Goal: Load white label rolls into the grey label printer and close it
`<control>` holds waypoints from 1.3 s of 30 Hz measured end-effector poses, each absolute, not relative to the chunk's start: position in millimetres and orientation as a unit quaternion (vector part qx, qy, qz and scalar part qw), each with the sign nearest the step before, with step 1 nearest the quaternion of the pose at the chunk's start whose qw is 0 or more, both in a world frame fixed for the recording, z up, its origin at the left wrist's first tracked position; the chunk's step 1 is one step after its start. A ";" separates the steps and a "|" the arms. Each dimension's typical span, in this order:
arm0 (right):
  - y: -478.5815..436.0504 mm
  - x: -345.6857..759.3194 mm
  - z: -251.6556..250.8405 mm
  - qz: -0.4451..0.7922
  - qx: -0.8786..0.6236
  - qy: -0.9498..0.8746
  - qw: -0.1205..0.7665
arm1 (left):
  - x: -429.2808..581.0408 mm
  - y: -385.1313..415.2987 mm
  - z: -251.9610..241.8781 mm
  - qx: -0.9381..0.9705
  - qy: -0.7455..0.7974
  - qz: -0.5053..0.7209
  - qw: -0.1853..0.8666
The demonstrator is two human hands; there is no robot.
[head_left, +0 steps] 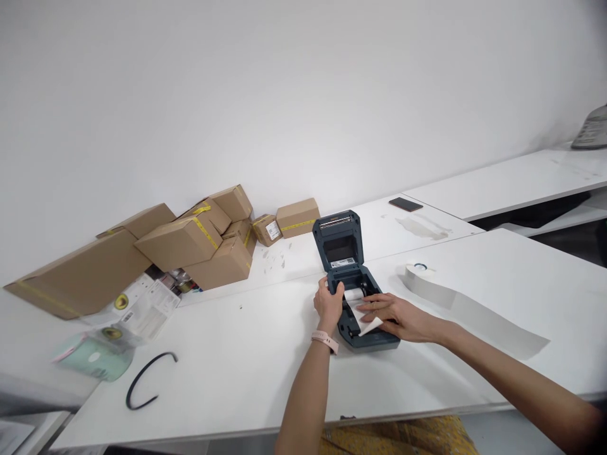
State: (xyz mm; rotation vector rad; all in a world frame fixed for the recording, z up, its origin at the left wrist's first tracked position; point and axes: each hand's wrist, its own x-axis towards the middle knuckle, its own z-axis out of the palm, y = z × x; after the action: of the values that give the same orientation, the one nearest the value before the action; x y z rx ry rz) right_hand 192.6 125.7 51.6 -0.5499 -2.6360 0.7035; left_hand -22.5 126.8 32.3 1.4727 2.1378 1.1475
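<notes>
A dark blue label printer (pixel 372 341) stands on the white table with its lid (pixel 337 240) raised. A roll of white label paper (pixel 353 294) sits inside it, and the loose end of the strip (pixel 370 325) curls up near the front. My left hand (pixel 329 300) grips the printer's left side, with the thumb over the inner edge by the roll. On the other side, my right hand (pixel 391 314) reaches in with fingers stretched out and apart, touching the paper strip. Part of the strip is hidden under these fingers.
A partly unwound label roll (pixel 420 270) trails its strip to the right. Cardboard boxes (pixel 180 243) are piled against the wall at left. A phone-like dark slab (pixel 405 204) lies at the back. A black curved band (pixel 137 385) and a mint-green pouch (pixel 95 357) lie front left.
</notes>
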 end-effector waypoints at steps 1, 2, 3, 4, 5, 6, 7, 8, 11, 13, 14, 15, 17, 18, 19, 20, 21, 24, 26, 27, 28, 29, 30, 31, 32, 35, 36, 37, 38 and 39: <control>125.5 193.0 50.5 0.249 -0.192 -0.932 0.180 | -22.3 126.4 32.7 0.514 0.745 0.399 0.149; 124.6 193.1 49.9 0.251 -0.191 -0.931 0.184 | -22.3 126.1 33.0 0.514 0.745 0.399 0.148; 123.0 193.0 49.8 0.252 -0.192 -0.930 0.187 | -22.3 125.8 33.2 0.513 0.746 0.399 0.148; 120.8 192.6 50.3 0.253 -0.196 -0.928 0.188 | -22.3 125.6 33.5 0.511 0.747 0.400 0.146; 118.2 192.0 51.2 0.251 -0.202 -0.928 0.188 | -22.3 125.4 33.8 0.510 0.748 0.399 0.146; 115.2 191.3 52.4 0.248 -0.209 -0.927 0.186 | -22.2 125.3 34.1 0.508 0.749 0.399 0.147; 112.2 190.6 53.5 0.242 -0.214 -0.928 0.184 | -22.1 125.3 34.5 0.507 0.750 0.399 0.148; 109.2 189.8 54.4 0.233 -0.219 -0.930 0.183 | -21.9 125.2 34.7 0.505 0.750 0.399 0.149; 101.1 188.1 53.0 0.196 -0.224 -0.937 0.185 | -21.1 124.9 34.8 0.504 0.749 0.400 0.154; 96.5 187.8 47.9 0.167 -0.226 -0.940 0.196 | -20.8 124.7 34.2 0.505 0.749 0.399 0.155; 94.4 188.0 44.5 0.153 -0.229 -0.940 0.204 | -20.8 124.7 33.9 0.506 0.750 0.397 0.156; 92.4 188.4 40.7 0.138 -0.233 -0.939 0.212 | -20.8 124.6 33.6 0.507 0.750 0.395 0.156; 88.4 189.2 33.2 0.108 -0.239 -0.939 0.223 | -20.9 124.5 33.5 0.509 0.752 0.390 0.153; 86.5 189.6 29.8 0.094 -0.242 -0.939 0.226 | -20.9 124.3 33.7 0.509 0.753 0.389 0.152; 84.7 189.9 26.8 0.081 -0.245 -0.939 0.227 | -20.8 124.1 34.1 0.510 0.753 0.388 0.151; 82.9 190.0 24.0 0.069 -0.248 -0.939 0.227 | -20.7 123.8 34.7 0.509 0.754 0.387 0.151; 81.3 189.9 21.6 0.057 -0.250 -0.939 0.227 | -20.6 123.6 35.2 0.509 0.754 0.386 0.153; 77.0 189.0 15.5 0.021 -0.253 -0.940 0.229 | -20.4 123.0 36.1 0.507 0.756 0.385 0.156; 74.4 188.2 11.8 0.001 -0.252 -0.939 0.236 | -20.6 123.2 35.4 0.505 0.756 0.386 0.155; 73.0 187.8 10.0 -0.006 -0.251 -0.937 0.242 | -20.7 123.5 34.8 0.505 0.756 0.387 0.153; 71.6 187.5 8.3 -0.012 -0.250 -0.936 0.249 | -20.8 123.8 34.0 0.505 0.756 0.387 0.152; 70.3 187.3 6.6 -0.016 -0.249 -0.934 0.257 | -21.0 124.1 33.2 0.506 0.756 0.387 0.149; 69.0 187.1 5.1 -0.019 -0.247 -0.932 0.266 | -21.1 124.5 32.3 0.507 0.756 0.387 0.147; 67.8 187.0 3.6 -0.021 -0.245 -0.930 0.275 | -21.2 124.8 31.6 0.507 0.757 0.386 0.145; 66.8 187.0 2.3 -0.022 -0.243 -0.927 0.284 | -21.2 124.9 31.1 0.508 0.757 0.385 0.143; 64.2 186.6 -0.5 -0.015 -0.247 -0.921 0.302 | -21.0 125.0 30.8 0.509 0.757 0.384 0.143; 63.4 186.2 -1.0 -0.010 -0.249 -0.920 0.303 | -20.8 124.9 31.1 0.509 0.757 0.384 0.143; 62.7 185.4 -1.4 -0.003 -0.253 -0.919 0.303 | -20.6 124.7 31.7 0.508 0.758 0.383 0.144; 62.1 184.4 -1.7 0.003 -0.257 -0.918 0.301 | -20.5 124.5 32.3 0.507 0.758 0.383 0.144; 61.5 183.1 -1.9 0.010 -0.260 -0.918 0.300 | -20.3 124.3 33.1 0.506 0.759 0.383 0.145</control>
State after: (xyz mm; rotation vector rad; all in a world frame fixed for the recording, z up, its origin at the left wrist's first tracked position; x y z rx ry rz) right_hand 183.1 61.5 -1.9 -0.6894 -2.4356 0.0256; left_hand -20.3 124.3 33.1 1.4579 2.1875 1.1024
